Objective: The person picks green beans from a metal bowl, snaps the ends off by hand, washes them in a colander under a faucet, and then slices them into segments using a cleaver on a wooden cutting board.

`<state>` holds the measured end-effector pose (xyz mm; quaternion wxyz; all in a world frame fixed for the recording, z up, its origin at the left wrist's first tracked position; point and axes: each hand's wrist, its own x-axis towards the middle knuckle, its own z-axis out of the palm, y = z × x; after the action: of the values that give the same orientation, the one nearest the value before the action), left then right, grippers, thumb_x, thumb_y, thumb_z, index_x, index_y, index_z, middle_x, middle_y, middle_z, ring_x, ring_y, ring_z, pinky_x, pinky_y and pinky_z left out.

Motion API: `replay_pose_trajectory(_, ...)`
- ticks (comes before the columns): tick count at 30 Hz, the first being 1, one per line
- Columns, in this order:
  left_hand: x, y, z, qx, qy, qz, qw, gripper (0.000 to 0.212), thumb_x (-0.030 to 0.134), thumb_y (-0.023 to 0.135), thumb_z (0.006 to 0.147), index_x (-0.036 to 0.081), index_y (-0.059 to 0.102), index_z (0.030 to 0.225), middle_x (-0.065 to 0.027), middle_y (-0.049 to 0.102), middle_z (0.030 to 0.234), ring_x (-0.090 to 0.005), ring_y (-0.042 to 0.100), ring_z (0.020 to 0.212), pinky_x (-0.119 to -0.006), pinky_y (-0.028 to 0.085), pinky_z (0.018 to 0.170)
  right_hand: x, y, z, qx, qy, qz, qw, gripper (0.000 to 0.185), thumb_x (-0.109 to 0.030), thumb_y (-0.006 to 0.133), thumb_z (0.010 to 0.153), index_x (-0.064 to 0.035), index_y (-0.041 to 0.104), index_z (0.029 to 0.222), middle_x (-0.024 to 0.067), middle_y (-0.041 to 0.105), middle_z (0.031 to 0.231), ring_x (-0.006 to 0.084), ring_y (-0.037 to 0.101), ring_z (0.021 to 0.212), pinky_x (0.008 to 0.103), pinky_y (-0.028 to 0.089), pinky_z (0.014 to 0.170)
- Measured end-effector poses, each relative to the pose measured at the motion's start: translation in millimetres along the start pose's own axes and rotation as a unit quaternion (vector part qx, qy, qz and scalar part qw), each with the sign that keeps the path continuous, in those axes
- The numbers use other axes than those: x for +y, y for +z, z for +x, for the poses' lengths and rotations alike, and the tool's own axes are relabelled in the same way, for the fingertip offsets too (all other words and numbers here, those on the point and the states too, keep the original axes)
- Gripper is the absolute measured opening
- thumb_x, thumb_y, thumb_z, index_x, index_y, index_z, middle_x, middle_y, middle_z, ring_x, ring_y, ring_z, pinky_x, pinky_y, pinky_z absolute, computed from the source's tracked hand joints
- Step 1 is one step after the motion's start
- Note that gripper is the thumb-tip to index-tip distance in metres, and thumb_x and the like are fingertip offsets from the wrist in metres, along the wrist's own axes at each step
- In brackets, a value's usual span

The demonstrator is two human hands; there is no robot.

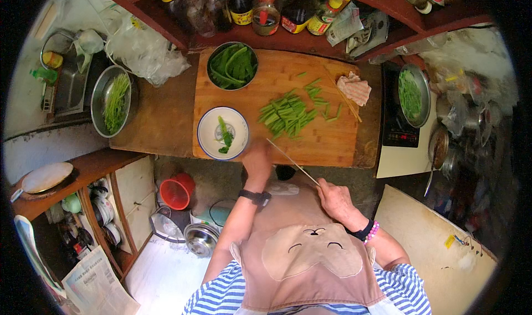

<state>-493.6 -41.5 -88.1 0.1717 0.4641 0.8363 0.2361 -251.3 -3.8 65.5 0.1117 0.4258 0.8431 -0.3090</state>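
Note:
My right hand [334, 196] is closed around the handle of a kitchen knife [294, 162], whose blade points up and left over the near edge of the wooden cutting board [232, 101]. My left hand [257, 159] is beside the knife tip, near the white bowl; it is blurred, and its fingers cannot be made out. Inside the white bowl [201, 134] lies a green stalk with a leaf [225, 138]. Cut green stalks [286, 114] form a heap on the board. A metal bowl [209, 76] of green leaves [232, 65] stands at the board's back left.
Chopsticks [343, 92] and a crumpled cloth [354, 88] lie at the board's right. A metal bowl [96, 107] of thin greens stands left; a pan [424, 94] of greens sits on the cooktop [399, 135]. Sauce bottles [266, 17] line the shelf behind. A red bucket [176, 192] stands below.

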Motion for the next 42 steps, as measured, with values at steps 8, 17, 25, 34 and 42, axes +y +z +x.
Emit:
replay_pose_trajectory(8,-1.0,0.3,0.5,0.000,0.007,-0.026,1.000,0.017,0.012,0.068,0.084,0.005,0.066,0.099,-0.0153,0.067,0.095,-0.0367,0.066,0.085,-0.047,0.053,0.069,0.2,12.7,10.8,-0.050,0.019,-0.025,0.998,0.012,-0.011,0.051,0.093,-0.0032,0.051,0.102,0.0207,0.066,0.073,0.0412,0.067,0.070,0.0516,0.052,0.059)
replay_pose_trajectory(17,-16.4,-19.8,-10.0,0.004,0.011,-0.013,1.000,0.029,0.012,0.070,0.085,0.005,0.061,0.112,-0.0161,0.065,0.100,-0.0411,0.063,0.095,-0.051,0.052,0.074,28.9,13.7,12.2,0.055,0.013,0.035,0.998,0.018,-0.023,0.054,0.100,-0.0048,0.052,0.101,0.0205,0.065,0.073,0.0428,0.065,0.071,0.0525,0.051,0.059)
replay_pose_trajectory(25,1.8,-22.8,-21.7,-0.014,-0.037,-0.045,0.998,0.038,0.012,0.066,0.090,0.004,0.055,0.125,-0.0224,0.058,0.122,-0.0443,0.061,0.101,-0.052,0.052,0.079,45.1,-14.5,-8.6,0.078,0.058,0.082,0.992,0.018,-0.020,0.057,0.099,-0.0049,0.057,0.110,0.0224,0.064,0.074,0.0444,0.064,0.072,0.0518,0.050,0.060)
replay_pose_trajectory(34,-12.2,-6.2,7.5,-0.063,0.100,0.120,0.986,0.028,0.004,0.057,0.084,0.003,0.063,0.111,-0.0214,0.061,0.116,-0.0392,0.062,0.102,-0.048,0.053,0.082,53.0,-13.2,-31.2,0.113,0.130,0.175,0.969,0.020,-0.020,0.057,0.100,-0.0034,0.059,0.112,0.0254,0.064,0.082,0.0462,0.064,0.079,0.0498,0.049,0.062)
replay_pose_trajectory(42,-6.6,-10.7,12.2,-0.059,0.147,0.189,0.969,0.013,0.009,0.060,0.079,0.006,0.064,0.091,-0.0132,0.063,0.092,-0.0268,0.068,0.079,-0.036,0.056,0.062,48.7,-13.1,-35.1,0.076,0.145,0.183,0.969,0.020,-0.019,0.056,0.100,-0.0004,0.058,0.109,0.0239,0.064,0.079,0.0424,0.065,0.074,0.0424,0.049,0.062)
